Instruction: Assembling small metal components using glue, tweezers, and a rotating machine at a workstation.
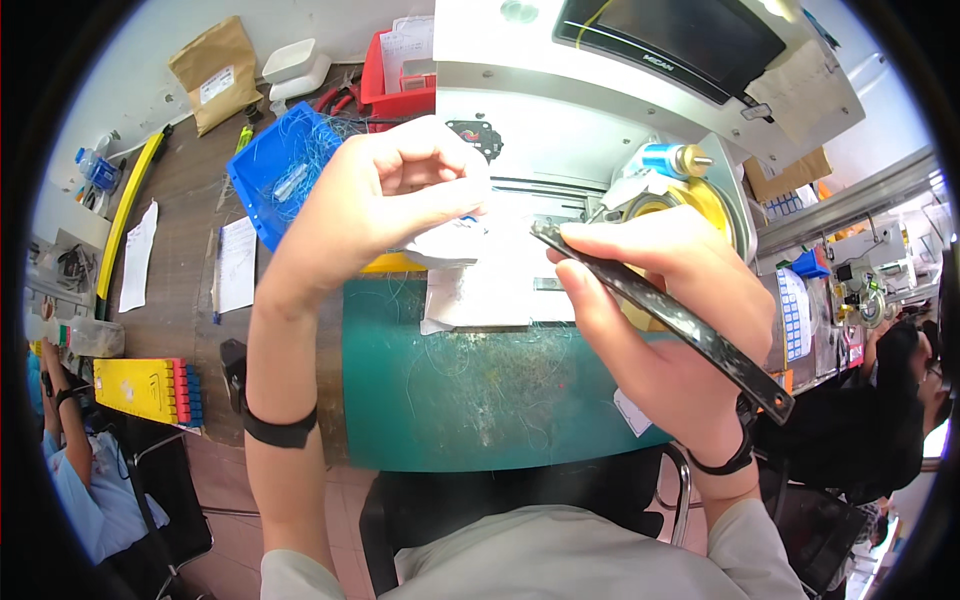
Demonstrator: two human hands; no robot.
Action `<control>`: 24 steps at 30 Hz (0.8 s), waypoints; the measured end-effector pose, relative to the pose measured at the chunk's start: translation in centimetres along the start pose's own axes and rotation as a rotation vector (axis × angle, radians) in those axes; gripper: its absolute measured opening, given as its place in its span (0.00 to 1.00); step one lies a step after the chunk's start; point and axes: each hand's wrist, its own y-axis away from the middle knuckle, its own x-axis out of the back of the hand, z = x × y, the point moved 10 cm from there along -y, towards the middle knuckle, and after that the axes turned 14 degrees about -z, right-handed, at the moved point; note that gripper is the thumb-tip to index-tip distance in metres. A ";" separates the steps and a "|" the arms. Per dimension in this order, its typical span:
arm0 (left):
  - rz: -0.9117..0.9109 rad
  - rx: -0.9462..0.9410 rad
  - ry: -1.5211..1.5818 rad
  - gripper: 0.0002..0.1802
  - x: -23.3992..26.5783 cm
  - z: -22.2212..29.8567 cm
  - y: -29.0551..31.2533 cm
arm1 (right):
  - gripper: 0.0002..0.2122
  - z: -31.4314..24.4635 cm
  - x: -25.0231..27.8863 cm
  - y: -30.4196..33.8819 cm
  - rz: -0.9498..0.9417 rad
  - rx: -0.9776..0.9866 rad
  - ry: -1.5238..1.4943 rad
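My left hand (pixel 400 195) is raised over the machine's bed with its fingers curled and thumb and fingertips pinched together. What they hold, if anything, is too small to make out. Just below it lies a white bundle (pixel 450 245) with a little blue on it. Between thumb and fingers, my right hand (pixel 680 310) grips a long, flat black tool (pixel 670 310) with a worn surface and a hole at its rear end. Its front tip points up and left toward the left hand, apart from it. White paper (pixel 475 300) lies beneath, on the green mat (pixel 470 400).
A white machine with a dark screen (pixel 680 40) stands ahead. Left of it are a blue bin (pixel 265 190) of tangled thin wire and a red bin (pixel 375 85). Yellow spools (pixel 715 210) sit at the right. A yellow block (pixel 135 390) lies at the table's left edge. People sit on both sides.
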 end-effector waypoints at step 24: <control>0.266 -0.280 -0.221 0.02 -0.7 2.0 0.7 | 0.15 1.0 -2.3 -0.7 -0.099 0.113 0.130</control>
